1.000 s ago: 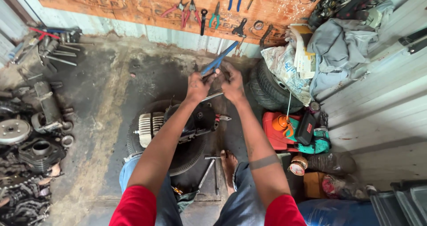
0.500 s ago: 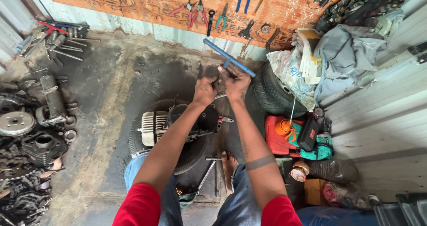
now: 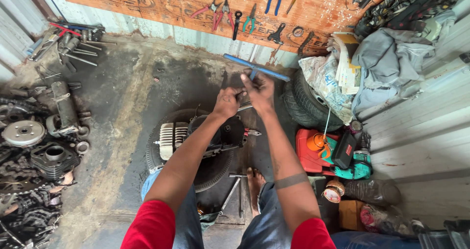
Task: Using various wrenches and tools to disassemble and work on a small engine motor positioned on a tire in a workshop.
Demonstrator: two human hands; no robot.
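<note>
T-wrench (image 3: 256, 67) bar lies left-right, just above both hands | right hand (image 3: 258, 89) pinches its stem | left hand (image 3: 227, 101) closes beside, grip unclear | engine (image 3: 215, 137) below

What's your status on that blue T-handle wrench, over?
Both hands, left hand and right hand, grip the blue T-handle wrench, raised above the engine. Nothing in the way.

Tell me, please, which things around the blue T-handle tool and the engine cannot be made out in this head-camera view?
- Lower shaft and tip of the blue T-handle tool: hidden behind the left hand and right hand.
- Whatever small part the fingers pinch: covered by them.
- Right side of the engine: blocked by the left forearm.
- Tools on the orange wall board: cut off by the top edge.
</note>
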